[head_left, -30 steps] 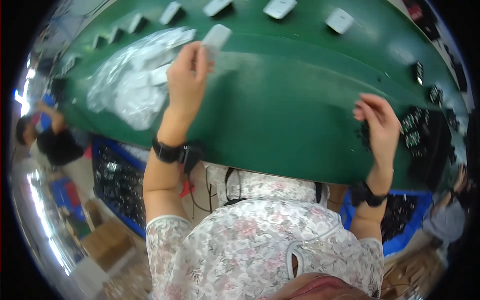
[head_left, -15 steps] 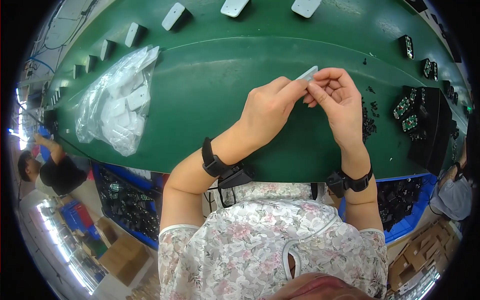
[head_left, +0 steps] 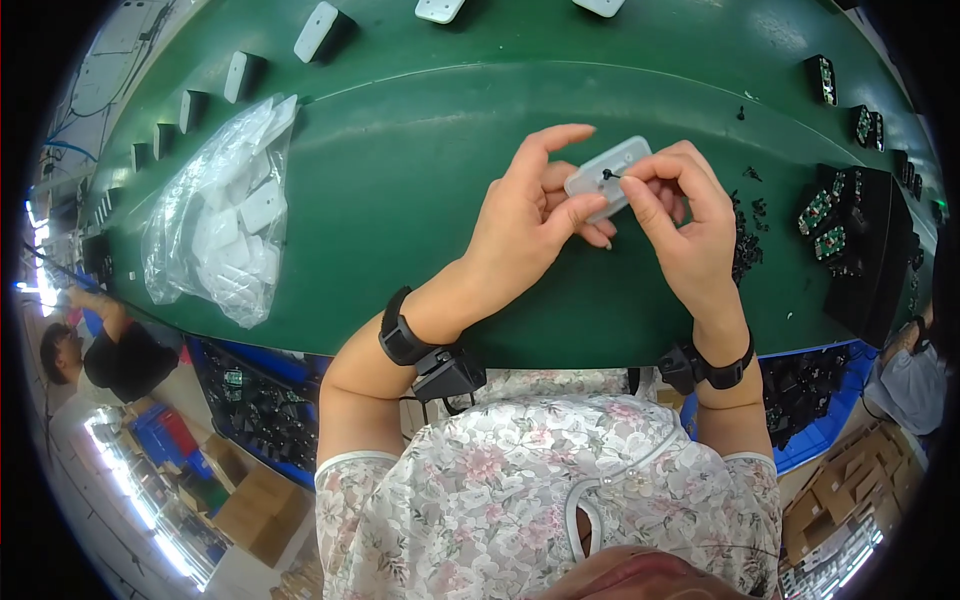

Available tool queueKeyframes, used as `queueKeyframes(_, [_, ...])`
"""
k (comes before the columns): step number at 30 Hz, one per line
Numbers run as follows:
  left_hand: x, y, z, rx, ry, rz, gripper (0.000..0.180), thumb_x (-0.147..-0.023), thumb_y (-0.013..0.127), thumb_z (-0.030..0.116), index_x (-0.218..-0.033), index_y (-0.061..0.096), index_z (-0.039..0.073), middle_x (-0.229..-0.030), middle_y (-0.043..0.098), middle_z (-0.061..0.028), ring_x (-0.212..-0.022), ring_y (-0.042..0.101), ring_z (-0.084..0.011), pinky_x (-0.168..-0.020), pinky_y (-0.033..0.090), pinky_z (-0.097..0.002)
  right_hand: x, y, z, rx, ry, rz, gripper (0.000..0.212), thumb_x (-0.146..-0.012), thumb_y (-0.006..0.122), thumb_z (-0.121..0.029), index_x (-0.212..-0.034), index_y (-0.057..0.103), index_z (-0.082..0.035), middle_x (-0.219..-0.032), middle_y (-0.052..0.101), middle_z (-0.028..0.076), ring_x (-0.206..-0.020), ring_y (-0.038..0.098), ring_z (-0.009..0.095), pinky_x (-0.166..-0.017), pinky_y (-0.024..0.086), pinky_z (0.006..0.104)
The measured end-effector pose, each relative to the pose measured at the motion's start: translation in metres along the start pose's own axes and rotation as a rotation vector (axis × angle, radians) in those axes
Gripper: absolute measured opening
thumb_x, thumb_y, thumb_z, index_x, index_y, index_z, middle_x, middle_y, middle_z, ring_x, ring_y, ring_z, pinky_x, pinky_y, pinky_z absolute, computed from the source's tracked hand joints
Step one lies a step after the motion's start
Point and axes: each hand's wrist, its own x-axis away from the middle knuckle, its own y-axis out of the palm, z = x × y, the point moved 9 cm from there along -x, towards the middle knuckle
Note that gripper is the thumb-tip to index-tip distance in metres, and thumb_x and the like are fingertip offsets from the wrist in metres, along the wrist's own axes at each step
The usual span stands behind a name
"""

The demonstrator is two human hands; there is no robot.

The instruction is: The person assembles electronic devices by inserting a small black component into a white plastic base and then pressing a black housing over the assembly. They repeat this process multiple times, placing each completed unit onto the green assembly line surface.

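Note:
My left hand [head_left: 522, 215] holds a white plastic cover [head_left: 632, 152] by its lower left end, thumb on the near edge and index finger stretched out. The cover is a rounded rectangle, its broad face turned up toward me. In my right hand [head_left: 688, 215], thumb and index finger pinch a small black part [head_left: 608, 174] with a thin stem. Its far end meets the middle of the cover's face; whether it sits in a hole I cannot tell. To the right of this hand, several similar small black parts [head_left: 747, 245] lie loose on the green table [head_left: 400, 230].
At left lies a clear plastic bag [head_left: 215, 225] of white covers. White-topped black blocks [head_left: 318, 35] line the table's far side. A black box [head_left: 872, 270] bearing green circuit boards [head_left: 830, 242] stands at right. Blue bins [head_left: 815, 445] sit below the near edge. Another person [head_left: 110, 350] is at far left.
The cover has turned from nearly edge-on to face up. My left fingers have spread, and the black part between my right fingertips now shows. The view has shifted slightly.

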Motion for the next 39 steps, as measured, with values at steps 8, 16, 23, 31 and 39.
queueKeyframes(8, [0.001, -0.002, -0.002, -0.179, 0.054, 0.01, 0.021, -0.091, 0.056, -0.001, -0.112, 0.052, -0.005, -0.094, 0.065, -0.0115, -0.08, 0.066, -0.0145, -0.07, 0.056, -0.0252, 0.0, 0.008, 0.008, 0.081, -0.001, -0.075, 0.006, -0.083, 0.066, -0.001, -0.084, 0.06, -0.002, -0.079, 0.049, -0.001, -0.065, 0.04, 0.005, -0.056, 0.031, 0.0198])
queueKeyframes(16, [0.004, -0.004, 0.009, -0.362, 0.219, 0.089, 0.019, -0.089, 0.06, 0.001, -0.108, 0.057, -0.002, -0.089, 0.066, -0.0097, -0.073, 0.065, -0.0147, -0.065, 0.054, -0.0267, 0.003, 0.011, 0.014, 0.055, 0.044, -0.03, 0.007, -0.083, 0.066, 0.0, -0.083, 0.058, -0.002, -0.078, 0.047, -0.001, -0.064, 0.038, 0.005, -0.055, 0.03, 0.0208])
queueKeyframes(23, [0.001, -0.014, 0.006, -0.301, 0.112, 0.117, 0.017, -0.087, 0.062, 0.004, -0.104, 0.06, 0.0, -0.084, 0.065, -0.007, -0.071, 0.063, -0.0125, -0.064, 0.051, -0.0254, -0.002, -0.005, -0.004, 0.118, -0.092, 0.095, 0.015, -0.08, 0.071, -0.005, -0.091, 0.061, -0.003, -0.084, 0.05, 0.0, -0.068, 0.039, 0.006, -0.058, 0.032, 0.0195])
queueKeyframes(31, [0.002, -0.004, 0.002, -0.362, 0.136, 0.026, 0.018, -0.088, 0.062, 0.004, -0.105, 0.061, 0.0, -0.084, 0.065, -0.0068, -0.07, 0.062, -0.0108, -0.064, 0.05, -0.0243, -0.002, 0.005, 0.017, 0.123, 0.078, -0.194, 0.019, -0.081, 0.072, -0.01, -0.093, 0.06, -0.003, -0.081, 0.054, -0.002, -0.068, 0.041, 0.005, -0.057, 0.033, 0.0185])
queueKeyframes(39, [-0.014, -0.011, -0.003, -0.081, -0.025, -0.055, 0.025, -0.094, 0.05, 0.002, -0.117, 0.042, -0.004, -0.08, 0.064, -0.0131, -0.064, 0.057, -0.0111, -0.058, 0.046, -0.0229, -0.004, 0.003, 0.039, -0.165, 0.218, -0.151, 0.017, -0.085, 0.07, -0.014, -0.093, 0.059, -0.003, -0.076, 0.055, -0.003, -0.069, 0.05, 0.004, -0.061, 0.041, 0.0179])
